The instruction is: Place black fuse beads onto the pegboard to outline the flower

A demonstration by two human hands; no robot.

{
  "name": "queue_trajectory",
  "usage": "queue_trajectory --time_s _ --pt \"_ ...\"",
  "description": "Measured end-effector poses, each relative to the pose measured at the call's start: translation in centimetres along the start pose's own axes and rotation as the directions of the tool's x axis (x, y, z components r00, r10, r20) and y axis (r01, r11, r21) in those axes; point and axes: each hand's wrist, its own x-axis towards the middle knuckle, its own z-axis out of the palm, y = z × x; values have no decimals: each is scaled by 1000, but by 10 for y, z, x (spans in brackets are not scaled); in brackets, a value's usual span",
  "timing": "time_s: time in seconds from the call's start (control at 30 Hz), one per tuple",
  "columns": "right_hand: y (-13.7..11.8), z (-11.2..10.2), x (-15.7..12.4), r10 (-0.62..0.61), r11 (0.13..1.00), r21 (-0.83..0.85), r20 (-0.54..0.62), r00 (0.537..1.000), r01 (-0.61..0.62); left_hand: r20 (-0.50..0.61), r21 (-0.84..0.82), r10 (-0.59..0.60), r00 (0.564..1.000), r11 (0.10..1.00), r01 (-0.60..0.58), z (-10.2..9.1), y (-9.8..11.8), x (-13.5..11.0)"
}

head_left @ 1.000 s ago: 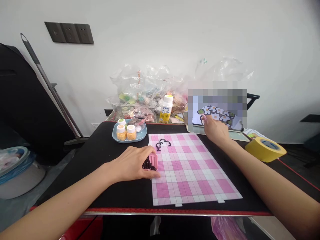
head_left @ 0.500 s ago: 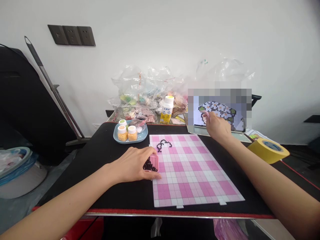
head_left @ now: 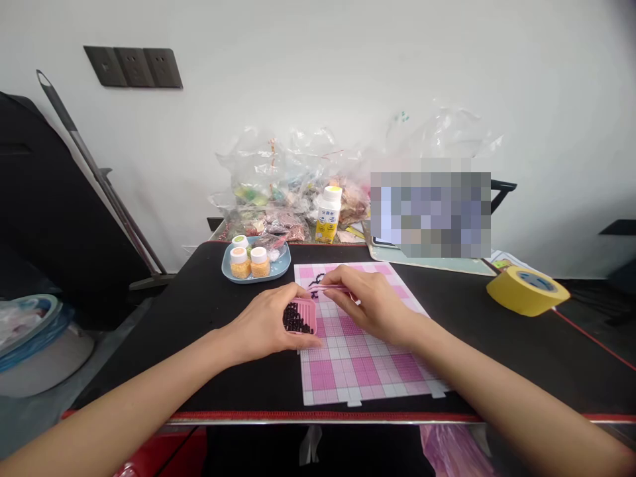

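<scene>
My left hand [head_left: 268, 321] grips a small pink ridged tray [head_left: 310, 307] from its left side, thumb and fingers around its ends. Black beads [head_left: 297, 320] lie in that tray. Pink tweezers [head_left: 328, 287] are pinched in my right hand [head_left: 372, 305], their tips pointing left, close above the tray's far edge. Under both hands lies a pink-and-white checked pegboard [head_left: 322, 374]. A curved line of black beads [head_left: 318, 278] sits on its far left part, partly hidden by my right hand and the tweezers.
A blue plate [head_left: 278, 270] with small lidded jars of beads stands behind my left hand. Further back are a yellow-and-white bottle [head_left: 328, 215], plastic bags [head_left: 278, 192] and a blurred-out screen [head_left: 432, 212]. A roll of yellow tape [head_left: 517, 297] lies at the right.
My right hand has come from the screen back left and nearer, bringing the tweezers over the pegboard beside the tray. My left hand stays in nearly the same place with the tray.
</scene>
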Motion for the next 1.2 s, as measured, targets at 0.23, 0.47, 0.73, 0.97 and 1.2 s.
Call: queue_trajectory --time_s 0.23,0.47,0.73,0.97,1.2 --pt "2 6 -8 -97 992 -76 33 995 99 3 28 5 1000 1000 -6 3 -1 0" --pt "-3 11 -10 -124 988 -81 58 991 128 -10 42 26 1000 999 -25 6 -5 -1" --pt "-2 12 -10 -125 990 -59 35 992 127 4 50 21 1000 999 -22 5 -3 0" --pt "0 15 -10 -122 990 -67 38 992 124 13 63 10 1000 998 -11 3 1 0" --pt "0 15 -11 -136 989 -57 38 990 138 22 70 0 1000 998 -2 3 1 2"
